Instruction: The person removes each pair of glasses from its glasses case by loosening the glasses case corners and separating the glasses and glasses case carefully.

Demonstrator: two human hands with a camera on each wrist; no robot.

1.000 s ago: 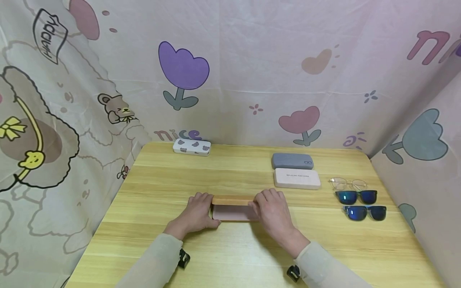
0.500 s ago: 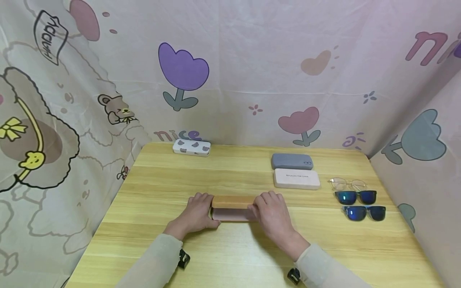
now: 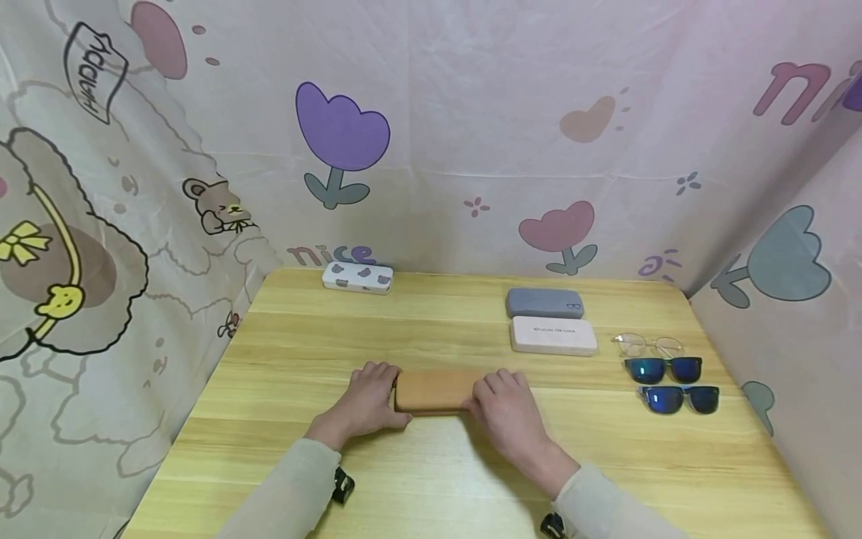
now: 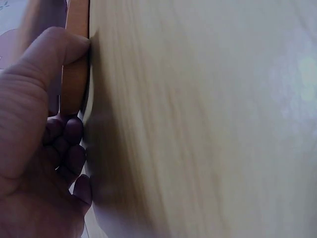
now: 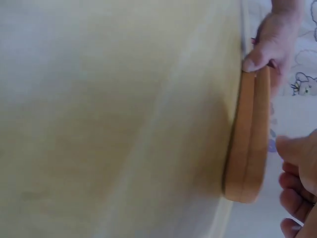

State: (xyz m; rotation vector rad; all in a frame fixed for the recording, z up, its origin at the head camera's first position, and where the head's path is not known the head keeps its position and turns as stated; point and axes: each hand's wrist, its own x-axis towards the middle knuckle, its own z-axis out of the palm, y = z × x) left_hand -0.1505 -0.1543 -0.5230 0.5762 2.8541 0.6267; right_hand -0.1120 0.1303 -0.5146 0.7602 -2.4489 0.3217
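An orange glasses case (image 3: 438, 391) lies on the wooden table in the middle of the head view, its lid down or nearly down. My left hand (image 3: 367, 397) grips the case's left end. Its thumb (image 4: 74, 47) presses the front edge in the left wrist view, while the other fingers curl behind the end. Over the right end of the case is my right hand (image 3: 506, 412). In the right wrist view, the fingers of this hand (image 5: 299, 173) are loosely bent, with a small gap between the thumb and the lid. The inside of the case is hidden in the head view.
At the back left lies a white patterned case (image 3: 358, 277). A grey-blue case (image 3: 544, 302) and a white lettered case (image 3: 554, 335) lie right of centre. Thin-framed glasses (image 3: 649, 345) and two pairs of dark sunglasses (image 3: 663, 370) line the right side. Printed curtains surround the table.
The orange lid has swung down toward me, covering the pale interior that showed before. My right hand has lowered slightly with it. My left hand has stayed on the left end.
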